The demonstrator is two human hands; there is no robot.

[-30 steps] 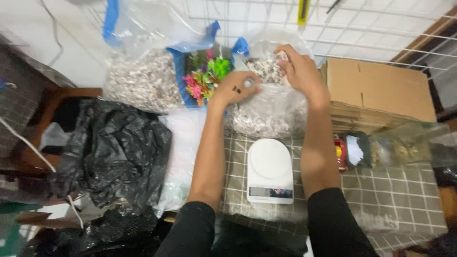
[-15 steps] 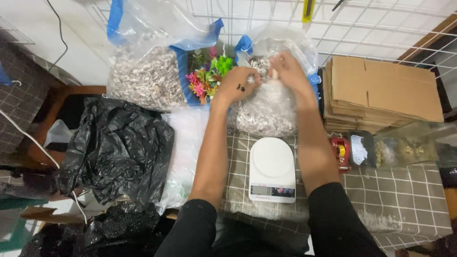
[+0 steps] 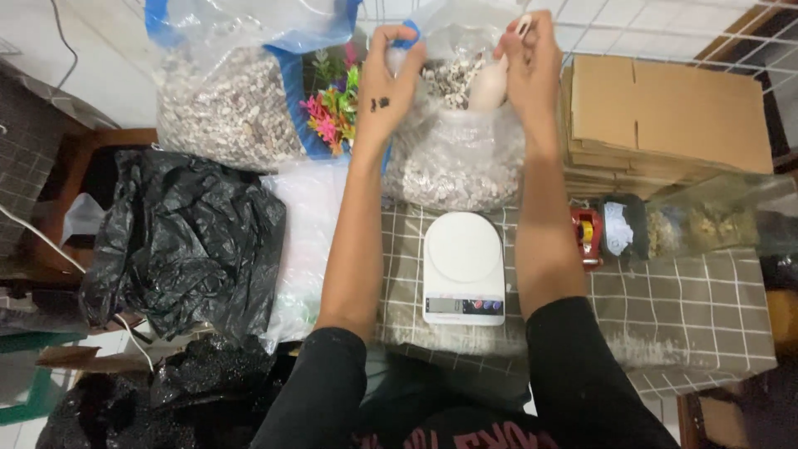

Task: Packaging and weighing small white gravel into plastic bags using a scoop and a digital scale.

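Observation:
A large clear plastic bag filled with small pale gravel stands at the far side of the checked table. My left hand grips the bag's upper edge on the left. My right hand grips the upper edge on the right, and the bag's mouth is held apart between them. A pale scoop lies inside the bag near my right hand. A white kitchen scale sits on the table between my forearms, with nothing on its plate.
A second clear bag of gravel stands at left, with colourful plastic plants beside it. Black plastic bags lie left of the table. Stacked flat cardboard boxes are at right, a tape dispenser and a clear container in front.
Both hands have risen from the gravel to the bag's upper edge and now hold its mouth apart. The view has shifted closer.

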